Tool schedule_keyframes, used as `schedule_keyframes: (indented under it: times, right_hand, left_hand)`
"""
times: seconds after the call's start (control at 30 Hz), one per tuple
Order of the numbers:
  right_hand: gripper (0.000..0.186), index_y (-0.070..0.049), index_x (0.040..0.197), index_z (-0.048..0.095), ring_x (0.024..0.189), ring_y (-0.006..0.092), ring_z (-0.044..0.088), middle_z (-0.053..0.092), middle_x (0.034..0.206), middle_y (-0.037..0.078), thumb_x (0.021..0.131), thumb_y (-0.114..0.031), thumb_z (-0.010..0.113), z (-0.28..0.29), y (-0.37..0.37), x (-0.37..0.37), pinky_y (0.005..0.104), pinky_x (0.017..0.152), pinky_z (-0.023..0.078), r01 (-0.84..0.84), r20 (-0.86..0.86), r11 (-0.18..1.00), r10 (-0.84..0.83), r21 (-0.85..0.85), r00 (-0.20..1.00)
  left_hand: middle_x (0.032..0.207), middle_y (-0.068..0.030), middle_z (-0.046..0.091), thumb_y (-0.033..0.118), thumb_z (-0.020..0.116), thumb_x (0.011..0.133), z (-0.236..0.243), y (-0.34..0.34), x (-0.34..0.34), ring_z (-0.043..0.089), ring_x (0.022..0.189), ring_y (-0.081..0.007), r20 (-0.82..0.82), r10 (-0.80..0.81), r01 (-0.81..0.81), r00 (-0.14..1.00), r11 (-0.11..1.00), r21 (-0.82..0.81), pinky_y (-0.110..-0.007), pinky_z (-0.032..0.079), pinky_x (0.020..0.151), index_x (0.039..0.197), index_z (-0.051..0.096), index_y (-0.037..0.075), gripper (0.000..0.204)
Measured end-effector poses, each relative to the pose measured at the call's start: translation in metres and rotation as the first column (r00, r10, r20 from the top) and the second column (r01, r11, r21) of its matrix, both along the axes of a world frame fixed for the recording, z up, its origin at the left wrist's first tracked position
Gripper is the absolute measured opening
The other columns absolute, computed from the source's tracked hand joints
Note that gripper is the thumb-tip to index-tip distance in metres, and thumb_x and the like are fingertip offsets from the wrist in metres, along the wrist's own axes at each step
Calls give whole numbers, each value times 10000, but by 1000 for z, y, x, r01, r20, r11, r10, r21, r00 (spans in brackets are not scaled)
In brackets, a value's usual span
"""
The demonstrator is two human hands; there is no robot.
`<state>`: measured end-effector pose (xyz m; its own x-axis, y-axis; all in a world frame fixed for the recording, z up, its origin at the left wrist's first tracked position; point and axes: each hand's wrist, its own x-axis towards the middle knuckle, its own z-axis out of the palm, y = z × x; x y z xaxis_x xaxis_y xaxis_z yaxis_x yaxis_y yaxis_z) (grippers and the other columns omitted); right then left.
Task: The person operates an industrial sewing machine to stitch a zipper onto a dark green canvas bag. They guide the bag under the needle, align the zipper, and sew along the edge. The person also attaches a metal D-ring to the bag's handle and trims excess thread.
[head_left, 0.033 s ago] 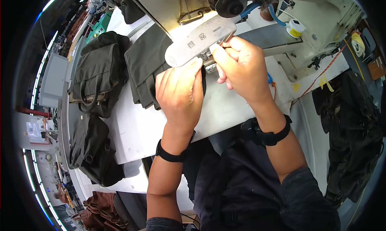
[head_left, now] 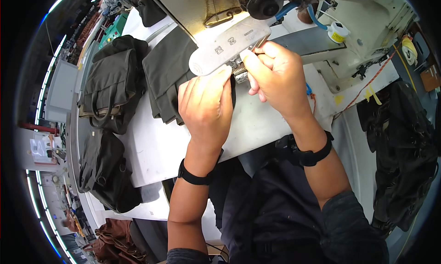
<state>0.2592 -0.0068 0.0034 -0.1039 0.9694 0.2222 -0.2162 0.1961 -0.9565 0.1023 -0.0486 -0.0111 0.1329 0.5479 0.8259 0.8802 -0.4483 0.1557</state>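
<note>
Both my hands are at a sewing machine [head_left: 376, 16], beside its pale, rounded metal arm [head_left: 225, 48]. Against the arm's near edge, my left hand [head_left: 204, 101] is closed, its fingertips next to a small metal mechanism with a coil spring [head_left: 239, 72]. My right hand [head_left: 278, 78] is pinched on the other side of that mechanism, thumb against curled fingers. Whatever sits between the fingers of either hand is hidden or too small to name. Folded dark cloth [head_left: 170, 71] lies left of my left hand and partly behind it.
Dark fabric bags [head_left: 112, 75] lie along the table's [head_left: 151, 149] left side. A round black knob [head_left: 263, 4] and blue tubing [head_left: 317, 18] are above my hands. More dark goods [head_left: 399, 153] hang at the right. Brown material [head_left: 117, 238] is at lower left.
</note>
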Motion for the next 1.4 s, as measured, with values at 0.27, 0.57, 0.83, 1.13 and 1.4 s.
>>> schedule_keyframes:
  times: [0.27,0.57,0.83,1.13,1.4]
  right_hand:
    - [208,24,890,673,441,41,480,596,570,0,1020,-137,672,0,1,1,241,432,426,-60,-142,997,53,-49,988]
    - [189,24,899,668,444,52,511,611,566,5,1008,-130,675,0,3,-1,249,427,438,-19,-55,1000,18,-8,998]
    - [198,33,953,671,441,44,463,603,609,1,1014,-152,703,3,1,1,238,472,482,-8,41,1000,10,-30,999]
    - [220,23,936,695,521,103,543,640,684,46,1002,-186,716,-1,2,1,274,554,524,74,214,987,-105,145,971]
    - [243,41,896,680,438,91,570,636,596,39,986,-185,687,1,6,3,264,420,461,-20,36,1000,21,-17,999]
  left_hand:
    - [1019,-66,798,-23,808,848,-4,6,-3,731,867,-227,15,-49,48,999,997,57,-341,512,773,1015,763,58,191]
    - [1026,-68,800,-26,801,852,-5,7,-5,739,885,-230,39,-79,76,996,995,68,-332,515,793,1011,764,60,184]
    - [1022,-66,799,-33,798,844,-6,10,-7,727,856,-229,43,-133,130,990,989,75,-333,496,752,1000,765,57,183]
    - [1002,-39,804,-23,799,842,-11,17,-12,736,860,-210,31,-157,152,987,979,135,-319,519,768,976,767,72,166]
    - [1012,-51,806,-30,790,846,-10,14,-9,731,843,-219,62,-136,130,989,987,92,-325,521,762,981,774,64,165]
